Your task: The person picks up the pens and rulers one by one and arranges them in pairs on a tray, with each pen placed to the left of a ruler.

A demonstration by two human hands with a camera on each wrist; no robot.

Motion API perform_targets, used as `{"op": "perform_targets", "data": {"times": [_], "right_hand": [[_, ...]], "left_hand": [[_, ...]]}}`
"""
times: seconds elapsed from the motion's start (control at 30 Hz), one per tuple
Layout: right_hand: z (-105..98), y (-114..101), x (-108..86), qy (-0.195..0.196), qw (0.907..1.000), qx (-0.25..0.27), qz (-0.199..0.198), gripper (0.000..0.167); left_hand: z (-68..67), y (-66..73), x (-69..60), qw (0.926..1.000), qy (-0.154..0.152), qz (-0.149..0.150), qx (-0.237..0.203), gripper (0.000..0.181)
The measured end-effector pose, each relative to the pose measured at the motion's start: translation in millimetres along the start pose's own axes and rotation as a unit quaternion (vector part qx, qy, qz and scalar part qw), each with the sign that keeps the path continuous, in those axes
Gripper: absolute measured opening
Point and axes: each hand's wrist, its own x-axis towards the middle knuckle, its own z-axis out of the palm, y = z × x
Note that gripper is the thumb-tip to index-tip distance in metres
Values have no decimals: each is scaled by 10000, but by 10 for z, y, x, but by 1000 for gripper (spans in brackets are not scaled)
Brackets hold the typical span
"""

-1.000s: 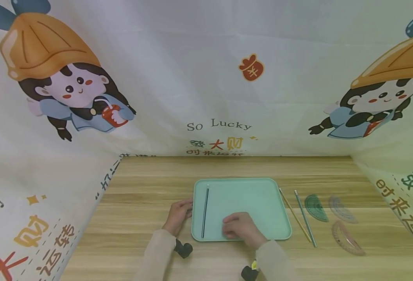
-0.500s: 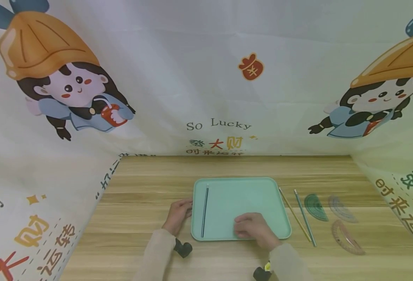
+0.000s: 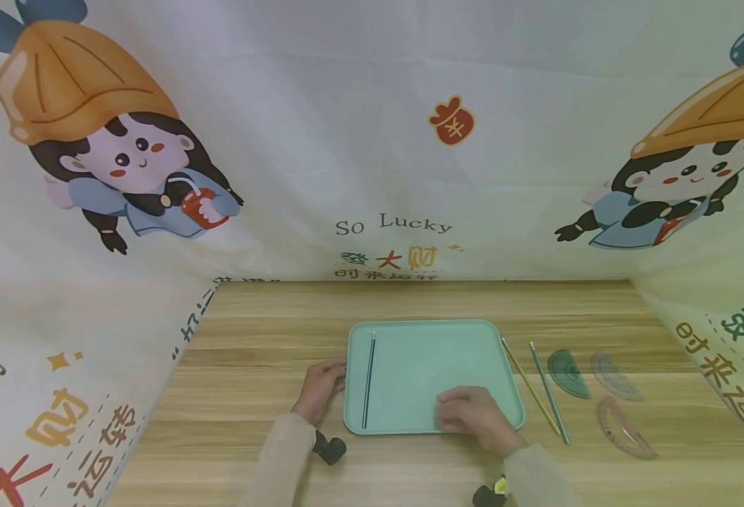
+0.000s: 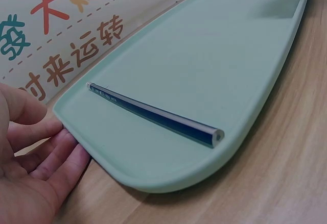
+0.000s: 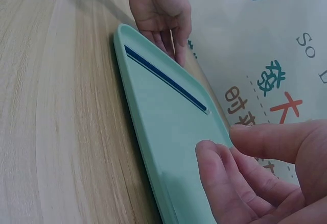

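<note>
A pale green tray lies on the wooden table, and a dark blue striped pencil rests along its left side. My left hand is at the tray's left edge; in the left wrist view its extended fingers touch the outside of the rim. Over the tray's front right part hovers my right hand. Its fingers are loosely bent and nothing is between thumb and fingertips in the right wrist view.
To the tray's right lie a yellow pencil and a green pencil. Beyond them are a green protractor, a clear protractor and a pinkish protractor. A printed cloth encloses the table's back and sides.
My right hand has moved rightward across the tray, away from the dark blue pencil. The left hand, the tray and the pencils have stayed in place.
</note>
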Motion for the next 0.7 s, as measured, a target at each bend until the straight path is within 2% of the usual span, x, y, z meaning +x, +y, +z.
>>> {"op": "perform_targets", "data": {"times": [0.43,0.7], "right_hand": [[-219,26,-105,55,9999,-106,43,42],[-409,104,-184,55,9993,-375,45,45]], "left_hand": [[-3,-4,-13,10000,-64,50,17,35],[-4,-11,-6,9999,-77,66,30,35]]}}
